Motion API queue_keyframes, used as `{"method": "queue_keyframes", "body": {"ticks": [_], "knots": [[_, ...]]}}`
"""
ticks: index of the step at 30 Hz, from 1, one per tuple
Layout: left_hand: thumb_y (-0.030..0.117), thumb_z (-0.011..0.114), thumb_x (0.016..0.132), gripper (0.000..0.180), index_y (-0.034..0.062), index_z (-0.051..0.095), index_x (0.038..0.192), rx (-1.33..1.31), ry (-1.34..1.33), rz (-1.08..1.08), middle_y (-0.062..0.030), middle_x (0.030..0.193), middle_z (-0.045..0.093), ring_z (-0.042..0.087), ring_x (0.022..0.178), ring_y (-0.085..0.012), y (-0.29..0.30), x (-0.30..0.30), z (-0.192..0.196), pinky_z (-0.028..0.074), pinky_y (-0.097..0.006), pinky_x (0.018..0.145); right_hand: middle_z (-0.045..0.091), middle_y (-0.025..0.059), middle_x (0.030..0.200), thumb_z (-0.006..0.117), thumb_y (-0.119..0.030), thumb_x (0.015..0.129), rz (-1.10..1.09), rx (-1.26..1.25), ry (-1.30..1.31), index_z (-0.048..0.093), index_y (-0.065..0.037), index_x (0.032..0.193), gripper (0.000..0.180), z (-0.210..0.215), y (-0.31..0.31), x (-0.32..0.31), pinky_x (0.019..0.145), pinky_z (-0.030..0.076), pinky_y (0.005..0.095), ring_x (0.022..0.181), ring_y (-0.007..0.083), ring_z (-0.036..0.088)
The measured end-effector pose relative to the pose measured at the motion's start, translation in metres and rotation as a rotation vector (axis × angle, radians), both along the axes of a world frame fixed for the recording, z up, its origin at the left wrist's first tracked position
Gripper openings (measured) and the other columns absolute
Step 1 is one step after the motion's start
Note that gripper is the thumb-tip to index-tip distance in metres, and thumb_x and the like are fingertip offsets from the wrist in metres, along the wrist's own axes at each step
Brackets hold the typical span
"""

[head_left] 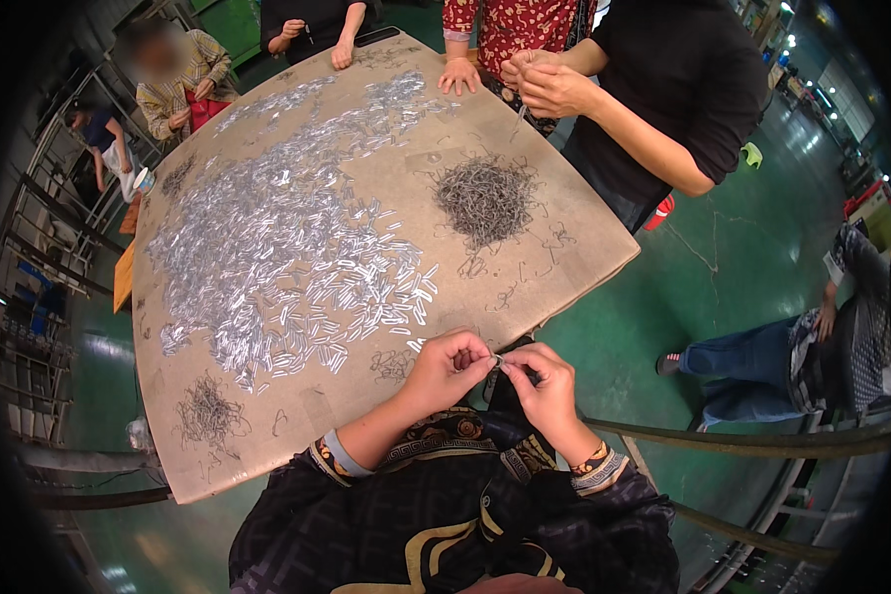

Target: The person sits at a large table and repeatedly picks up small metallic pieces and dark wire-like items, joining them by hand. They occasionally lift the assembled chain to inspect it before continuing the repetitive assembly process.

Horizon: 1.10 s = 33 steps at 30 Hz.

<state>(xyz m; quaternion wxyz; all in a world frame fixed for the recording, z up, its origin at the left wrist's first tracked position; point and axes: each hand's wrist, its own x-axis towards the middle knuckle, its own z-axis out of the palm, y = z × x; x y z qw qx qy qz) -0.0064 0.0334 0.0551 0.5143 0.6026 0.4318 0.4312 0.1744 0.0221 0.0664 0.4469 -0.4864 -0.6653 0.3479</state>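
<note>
My left hand (452, 370) and my right hand (544, 386) meet fingertip to fingertip just off the table's near edge. Both are closed in a pinch on a small metal piece (496, 361), mostly covered by the fingers, so its exact shape is unclear. Beyond my left hand, a broad spread of shiny, narrow, elongated metal pieces (267, 247) covers much of the tabletop. A heap of thin, dark, bent wire pieces (485, 201) lies farther off to the right. Close to my left wrist is a small scatter of similar wires (393, 365).
The brown-covered table (564, 238) has another wire pile (208, 414) at its near left corner. Several people stand around it; a co-worker's hands (554, 87) work at the far right. A metal rail (742, 441) runs to my right, and a person in jeans (752, 361) is beyond it.
</note>
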Motion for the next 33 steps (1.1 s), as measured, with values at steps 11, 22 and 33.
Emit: {"method": "queue_keyframes", "body": {"ticks": [11, 22, 33], "knots": [[0.001, 0.064, 0.086, 0.007, 0.0023, 0.059, 0.091, 0.211, -0.06, 0.089, -0.0057, 0.091, 0.064, 0.055, 0.073, -0.0104, -0.017, 0.007, -0.007, 0.045, -0.024, 0.064, 0.067, 0.0109, 0.084, 0.07, 0.002, 0.077, 0.087, 0.005, -0.005, 0.068, 0.001, 0.087, 0.01, -0.004, -0.003, -0.002, 0.066, 0.051, 0.031, 0.075, 0.0241, 0.066], [-0.006, 0.063, 0.081, 0.016, 0.0024, 0.056, 0.093, 0.549, 0.095, 0.027, -0.0127, 0.094, 0.066, 0.063, 0.083, -0.0254, -0.036, -0.004, -0.01, 0.05, -0.034, 0.075, 0.063, 0.0092, 0.077, 0.071, -0.004, 0.076, 0.205, -0.103, -0.125, 0.071, -0.002, 0.087, 0.011, -0.038, 0.037, -0.019, 0.067, 0.05, 0.0293, 0.071, 0.0197, 0.061], [-0.007, 0.063, 0.08, 0.016, 0.0015, 0.056, 0.092, 0.531, 0.103, -0.001, -0.014, 0.092, 0.064, 0.063, 0.084, -0.0262, -0.045, -0.008, -0.016, 0.05, -0.034, 0.074, 0.055, 0.0086, 0.083, 0.06, -0.011, 0.076, 0.493, 0.496, -0.59, 0.064, -0.005, 0.079, 0.007, -0.094, 0.079, -0.08, 0.083, 0.045, 0.0399, 0.085, 0.0284, 0.057]]}}
